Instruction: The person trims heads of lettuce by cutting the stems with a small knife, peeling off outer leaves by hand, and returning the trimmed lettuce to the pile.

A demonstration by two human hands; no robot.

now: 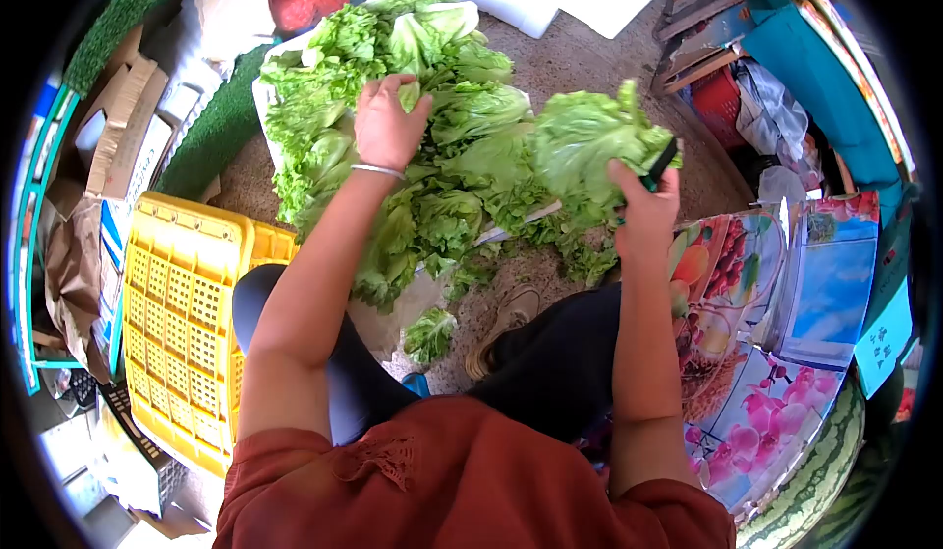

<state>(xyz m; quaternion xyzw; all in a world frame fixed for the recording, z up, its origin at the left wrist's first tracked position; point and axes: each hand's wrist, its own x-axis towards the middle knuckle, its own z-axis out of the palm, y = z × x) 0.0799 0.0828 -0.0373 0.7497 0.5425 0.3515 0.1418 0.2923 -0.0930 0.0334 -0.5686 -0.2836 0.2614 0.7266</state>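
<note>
Loosely, the left hand [388, 122] was held over the heaped lettuce [481, 161], thumb and fingers spread apart with pale leaf showing between them; whether the leaves were pressed by the fingertips could not be told. A thin, shiny bracelet [378, 170] was worn at that wrist. By the right hand [648, 205] a lettuce head [586, 151] was gripped at the right edge of the heap — a round, frilled, light green bundle, pinched between thumb and fingers. A dark, straight-edged object [662, 160] was also seen at those fingers, though what it was could not be made out.

The heap was made up of ruffled, crinkled leaves and smoother, pale-ribbed ones, spread broadly in front of the knees. On the rough, speckled floor [580, 63] below it, a small leafy piece [429, 336] was left near a shoe [516, 311]. To the left, a yellow plastic crate [182, 318] was set, its wall pierced by square holes. To the right, a glossy sheet [761, 421] was printed with fruit and pink flowers — its lower edge bordered by a striped, rounded watermelon [820, 466].
</note>
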